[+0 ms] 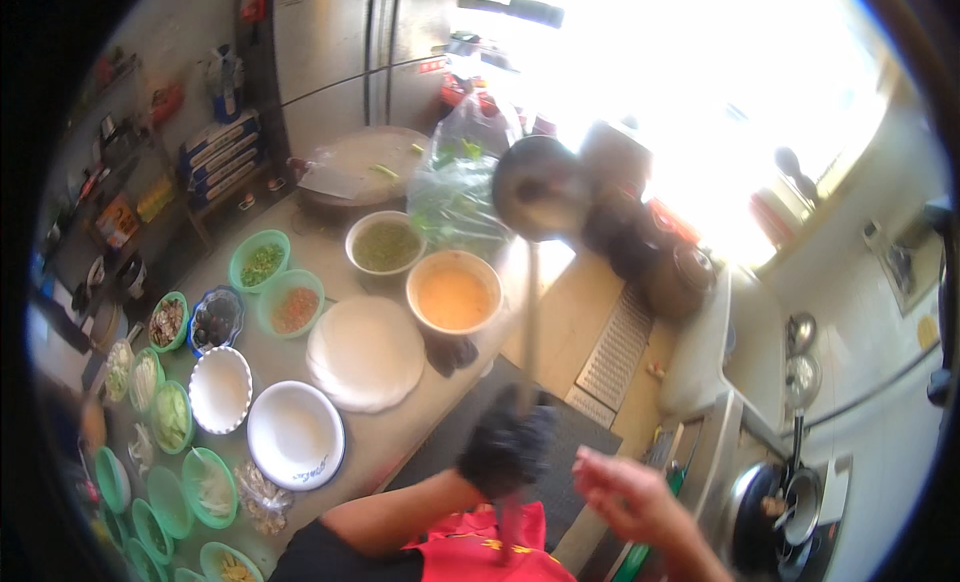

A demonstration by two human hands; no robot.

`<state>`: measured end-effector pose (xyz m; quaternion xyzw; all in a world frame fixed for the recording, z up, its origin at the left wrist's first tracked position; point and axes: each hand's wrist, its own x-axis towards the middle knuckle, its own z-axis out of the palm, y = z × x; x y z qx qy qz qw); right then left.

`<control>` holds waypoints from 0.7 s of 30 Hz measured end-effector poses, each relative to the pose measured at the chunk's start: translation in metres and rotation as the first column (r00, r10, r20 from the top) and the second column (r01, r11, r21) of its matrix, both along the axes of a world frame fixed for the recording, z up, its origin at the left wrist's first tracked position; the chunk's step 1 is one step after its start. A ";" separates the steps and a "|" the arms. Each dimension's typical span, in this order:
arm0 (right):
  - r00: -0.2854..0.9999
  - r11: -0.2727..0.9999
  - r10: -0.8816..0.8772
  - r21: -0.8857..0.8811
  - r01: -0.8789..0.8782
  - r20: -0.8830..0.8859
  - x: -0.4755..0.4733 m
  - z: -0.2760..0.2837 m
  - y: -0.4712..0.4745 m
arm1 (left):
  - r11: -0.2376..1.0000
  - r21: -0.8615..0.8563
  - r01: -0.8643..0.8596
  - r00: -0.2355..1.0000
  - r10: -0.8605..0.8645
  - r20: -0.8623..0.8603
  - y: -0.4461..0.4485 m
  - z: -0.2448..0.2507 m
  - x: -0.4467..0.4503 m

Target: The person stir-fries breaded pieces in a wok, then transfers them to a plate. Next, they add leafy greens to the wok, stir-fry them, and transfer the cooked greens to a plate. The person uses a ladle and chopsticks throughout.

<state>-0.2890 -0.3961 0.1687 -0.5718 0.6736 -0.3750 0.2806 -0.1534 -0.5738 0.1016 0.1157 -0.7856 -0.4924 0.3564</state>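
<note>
My left hand (508,443), in a black glove, grips the long handle of a ladle (532,312). The ladle's round metal bowl (538,188) is raised ahead, beside a clear plastic bag of greens (461,199). My bare right hand (626,499) is lifted to the right of the glove, blurred, with no object visible in it. Closest to the ladle on the worktop stands a white bowl of orange liquid (454,293). Another bowl with green contents (386,244) is behind it. A black glove (451,354) lies by the worktop's edge.
On the worktop (375,454) sit a white disc-shaped thing (365,353), a white basin (295,435), a scalloped white bowl (220,390) and several green bowls of chopped ingredients (291,304). A round chopping board (360,165) holds a cleaver. At right are a sink (750,334) and pans (802,507).
</note>
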 end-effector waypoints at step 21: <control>0.620 0.807 0.555 0.538 -0.242 -0.554 -0.230 -0.192 -0.679 | 0.010 0.926 -0.378 0.818 0.471 0.329 -0.172 0.002 0.014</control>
